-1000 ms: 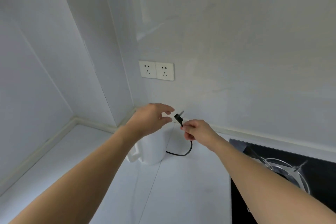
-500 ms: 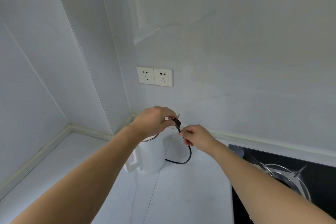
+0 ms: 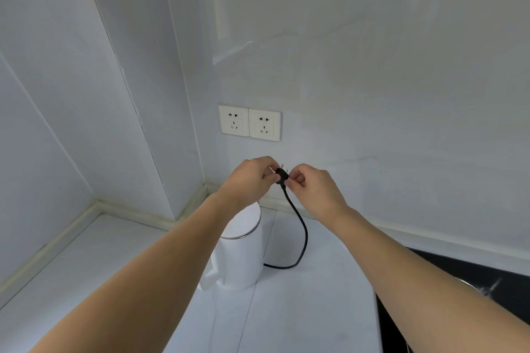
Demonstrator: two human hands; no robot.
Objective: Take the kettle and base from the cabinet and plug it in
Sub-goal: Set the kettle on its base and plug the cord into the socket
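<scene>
The small black plug (image 3: pixel 282 175) was held up in the air below the right-hand one of two white wall sockets (image 3: pixel 264 125), its metal prongs pointing up toward the wall. Its black cord (image 3: pixel 301 226) looped down to the white cylindrical kettle (image 3: pixel 241 249) on the pale countertop (image 3: pixel 301 309). The slack looked short; a hard pull might drag the kettle, and tilted prongs might miss the slots. The left hand (image 3: pixel 249 179) pinched the plug body with curled fingers; the right hand (image 3: pixel 312 183), closed too, gripped it at the cord end.
</scene>
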